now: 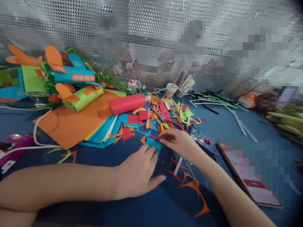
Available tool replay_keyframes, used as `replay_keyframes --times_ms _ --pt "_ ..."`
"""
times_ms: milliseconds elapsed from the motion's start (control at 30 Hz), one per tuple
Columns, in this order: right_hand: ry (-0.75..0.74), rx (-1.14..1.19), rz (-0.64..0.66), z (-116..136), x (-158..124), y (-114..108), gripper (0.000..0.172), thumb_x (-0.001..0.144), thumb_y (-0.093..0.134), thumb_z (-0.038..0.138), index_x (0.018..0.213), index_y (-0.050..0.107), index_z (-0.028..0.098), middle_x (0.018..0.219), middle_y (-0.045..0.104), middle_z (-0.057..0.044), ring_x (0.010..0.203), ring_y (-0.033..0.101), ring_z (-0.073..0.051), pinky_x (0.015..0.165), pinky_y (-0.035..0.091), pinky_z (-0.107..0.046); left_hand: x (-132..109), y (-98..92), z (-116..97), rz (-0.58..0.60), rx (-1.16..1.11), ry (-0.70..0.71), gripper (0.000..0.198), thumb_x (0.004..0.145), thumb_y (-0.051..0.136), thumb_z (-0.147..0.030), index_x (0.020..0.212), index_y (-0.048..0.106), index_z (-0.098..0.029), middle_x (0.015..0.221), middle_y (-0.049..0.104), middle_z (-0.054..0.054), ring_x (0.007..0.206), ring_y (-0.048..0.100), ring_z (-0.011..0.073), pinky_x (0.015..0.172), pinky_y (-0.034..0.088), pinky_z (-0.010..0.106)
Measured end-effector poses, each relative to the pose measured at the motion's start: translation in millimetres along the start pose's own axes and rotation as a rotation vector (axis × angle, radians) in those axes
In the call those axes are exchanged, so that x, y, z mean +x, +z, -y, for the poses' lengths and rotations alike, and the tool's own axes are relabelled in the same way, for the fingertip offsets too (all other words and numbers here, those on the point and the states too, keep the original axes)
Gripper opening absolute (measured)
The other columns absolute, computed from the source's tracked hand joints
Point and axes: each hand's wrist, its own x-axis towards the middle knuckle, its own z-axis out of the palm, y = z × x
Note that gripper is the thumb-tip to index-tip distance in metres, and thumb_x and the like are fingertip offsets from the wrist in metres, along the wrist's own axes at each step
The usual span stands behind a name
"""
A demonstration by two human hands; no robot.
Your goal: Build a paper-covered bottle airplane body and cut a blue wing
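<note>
My left hand (142,168) rests on the table, fingertips on a small piece of blue paper (155,145) and thumb stretched out to the side. It grips nothing that I can see. In a pinch, my right hand (177,142) has a thin red pencil (154,137), its end just above the blue paper. Much of the pencil is covered by the fingers. Just beyond the right hand lie scissors (163,118) with red-orange handles, partly hidden by it. Several red and orange paper scraps (127,134) are scattered around both hands.
A red paper-wrapped bottle (127,103) lies beside orange paper sheets (78,126). Bottle planes (73,74) are heaped at the back left. A purple glue gun (17,151) is at left, a phone (248,176) at right. Pen cups (170,90) stand by the perforated metal screen (146,41).
</note>
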Motion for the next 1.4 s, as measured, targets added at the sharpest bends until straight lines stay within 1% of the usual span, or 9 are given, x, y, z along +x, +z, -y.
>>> replay_keyframes --times_ms 100,233,367,433,533,700,900,1167,1400 --pt "-0.011 0.039 0.019 -2.9 1.2 0.9 0.013 0.077 0.055 0.022 0.087 0.064 0.020 0.085 0.066 -0.002 0.077 0.062 -0.014 0.071 0.049 -0.027 -3.8 1.3 -4.8 -0.008 0.045 0.036 0.063 0.088 0.028 -0.052 0.117 0.053 -0.001 0.120 0.055 0.020 0.114 0.047 0.0308 0.096 0.035 0.041" --pt "-0.034 0.026 0.011 -6.7 2.3 1.5 0.011 0.076 0.054 0.020 0.083 0.062 0.020 0.085 0.064 -0.002 0.077 0.061 -0.014 0.070 0.050 -0.027 -8.3 1.0 -8.4 -0.005 0.062 0.095 0.062 0.090 0.025 -0.049 0.116 0.054 -0.001 0.118 0.057 0.019 0.119 0.043 0.0299 0.102 0.029 0.040" --pt "-0.020 -0.031 0.006 -6.3 0.9 1.9 0.010 0.074 0.055 0.019 0.081 0.062 0.020 0.083 0.063 -0.002 0.075 0.061 -0.014 0.067 0.048 -0.026 -11.1 3.6 -7.7 0.002 -0.003 0.008 0.066 0.087 0.025 -0.055 0.121 0.050 -0.004 0.132 0.043 0.023 0.126 0.032 0.0354 0.097 0.035 0.044" --pt "0.001 -0.055 0.013 -5.5 0.4 1.3 0.010 0.074 0.056 0.019 0.081 0.063 0.020 0.080 0.063 -0.001 0.073 0.060 -0.014 0.065 0.048 -0.026 -11.7 6.2 -6.6 0.033 -0.042 -0.033 0.067 0.087 0.024 -0.056 0.125 0.046 -0.006 0.136 0.037 0.024 0.127 0.032 0.0368 0.092 0.039 0.045" --pt "0.030 -0.075 0.017 -5.1 0.5 -0.3 0.010 0.073 0.057 0.021 0.080 0.064 0.021 0.078 0.065 0.000 0.070 0.060 -0.014 0.064 0.046 -0.026 -11.5 9.4 -5.4 0.069 -0.074 -0.038 0.068 0.087 0.023 -0.057 0.128 0.041 -0.007 0.136 0.036 0.024 0.125 0.034 0.0366 0.091 0.039 0.045" --pt "0.047 -0.086 -0.050 -6.7 1.4 -0.6 0.011 0.075 0.055 0.022 0.080 0.065 0.022 0.079 0.066 0.000 0.070 0.060 -0.015 0.063 0.046 -0.026 -9.2 10.2 -3.6 0.067 -0.088 -0.058 0.070 0.086 0.024 -0.059 0.131 0.038 -0.008 0.137 0.035 0.022 0.127 0.031 0.0353 0.093 0.037 0.044" --pt "0.034 -0.058 0.001 -4.9 0.1 2.8 0.009 0.073 0.057 0.017 0.077 0.064 0.020 0.075 0.063 0.000 0.069 0.059 -0.014 0.063 0.047 -0.025 -9.5 9.0 -4.1 0.095 -0.106 -0.072 0.071 0.086 0.021 -0.059 0.134 0.033 -0.008 0.137 0.034 0.023 0.127 0.029 0.0363 0.095 0.036 0.046" --pt "-0.036 -0.033 -0.007 -10.1 3.2 10.8 0.011 0.073 0.056 0.013 0.074 0.064 0.020 0.074 0.059 0.001 0.065 0.056 -0.011 0.062 0.046 -0.024 -11.3 9.4 -6.2 0.119 -0.099 -0.071 0.072 0.086 0.018 -0.059 0.135 0.032 -0.008 0.138 0.032 0.023 0.127 0.028 0.0366 0.097 0.034 0.045" --pt "-0.014 -0.035 0.001 -5.4 2.2 10.8 0.011 0.072 0.057 0.011 0.072 0.064 0.019 0.072 0.059 0.001 0.064 0.056 -0.011 0.061 0.046 -0.024 -11.1 10.9 -5.4 0.116 -0.082 -0.068 0.071 0.086 0.019 -0.058 0.134 0.032 -0.008 0.138 0.033 0.022 0.127 0.029 0.0359 0.096 0.036 0.045"
